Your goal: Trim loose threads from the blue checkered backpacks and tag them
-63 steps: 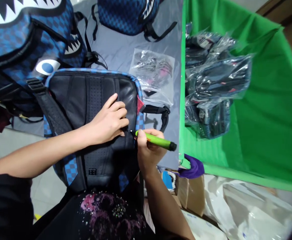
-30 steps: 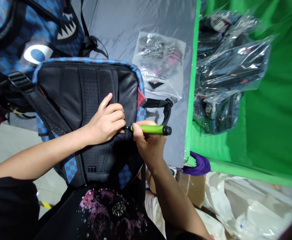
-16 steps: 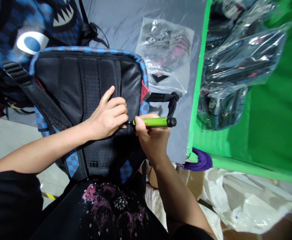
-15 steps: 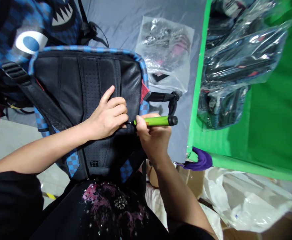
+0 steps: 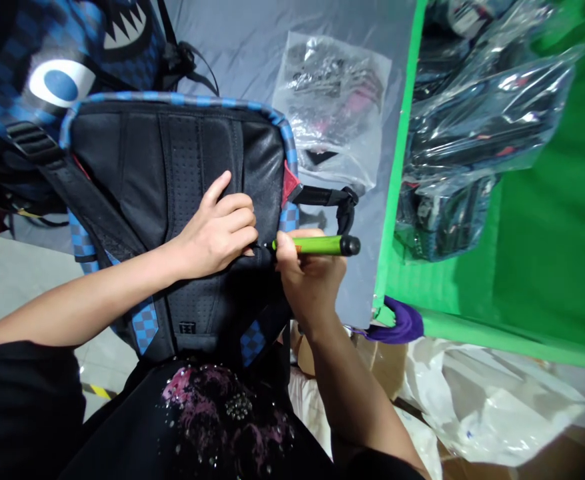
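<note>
Grasping: right hand (image 5: 313,275) round green tool (image 5: 319,245), tip (image 5: 265,246) near left hand (image 5: 218,232).
Left hand: bent-fingered; whether pinching, can't tell.
Backpack (image 5: 142,163): beneath left hand, back panel (image 5: 185,150) facing up.
Careful work: probably wants panel taut, tip steady.
Clear bag (image 5: 353,165): dark and pink contents (image 5: 361,99).
Green bin (image 5: 547,280): plastic-wrapped packs (image 5: 495,123).

**Wrapped packs (image 5: 492,120) crowd a green cloth (image 5: 547,287)**

The packs overlap in clear, shiny film, just right of a grey table (image 5: 232,40). On the table lies a flat plastic bag (image 5: 335,100), pinkish in part. A blue checked backpack (image 5: 2,103) with a printed eye (image 5: 61,83) stands at upper left. A purple cloth (image 5: 399,323) bunches near the table's corner, above cardboard (image 5: 387,363) and white plastic (image 5: 497,407). Yellow-and-black tape (image 5: 99,391) crosses the pale floor (image 5: 32,273).
</note>
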Tool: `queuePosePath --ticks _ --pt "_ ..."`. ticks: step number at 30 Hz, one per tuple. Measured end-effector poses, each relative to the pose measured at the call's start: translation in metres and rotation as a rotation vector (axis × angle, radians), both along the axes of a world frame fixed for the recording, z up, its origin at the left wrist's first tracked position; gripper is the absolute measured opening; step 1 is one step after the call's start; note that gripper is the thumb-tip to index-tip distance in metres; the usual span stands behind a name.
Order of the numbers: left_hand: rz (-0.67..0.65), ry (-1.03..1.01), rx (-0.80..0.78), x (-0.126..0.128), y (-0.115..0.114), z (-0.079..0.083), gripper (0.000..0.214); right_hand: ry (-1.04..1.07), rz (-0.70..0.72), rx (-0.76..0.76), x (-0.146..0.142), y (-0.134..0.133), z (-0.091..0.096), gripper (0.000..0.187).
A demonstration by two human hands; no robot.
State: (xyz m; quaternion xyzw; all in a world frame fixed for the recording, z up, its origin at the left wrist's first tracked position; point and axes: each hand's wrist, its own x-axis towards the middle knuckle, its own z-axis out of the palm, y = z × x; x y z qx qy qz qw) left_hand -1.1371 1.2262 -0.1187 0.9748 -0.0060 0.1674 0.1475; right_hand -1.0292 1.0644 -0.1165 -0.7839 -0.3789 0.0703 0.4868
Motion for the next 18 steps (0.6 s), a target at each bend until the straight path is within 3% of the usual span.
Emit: queuePosePath --ticks 11,15,18 --pt "-0.027 -0.036 0.196 -0.002 0.0 0.002 0.023 0.028 0.007 0.062 -0.002 0.0 -0.004 0.017" --pt "-0.046 0.007 0.24 -0.001 0.001 0.013 0.026 0.062 0.016 0.066 -0.003 -0.002 -0.002 0.018" --pt "-0.04 0.047 0.282 -0.003 -0.002 0.029 0.028 0.164 0.034 0.141 -0.009 -0.003 0.006 0.016"
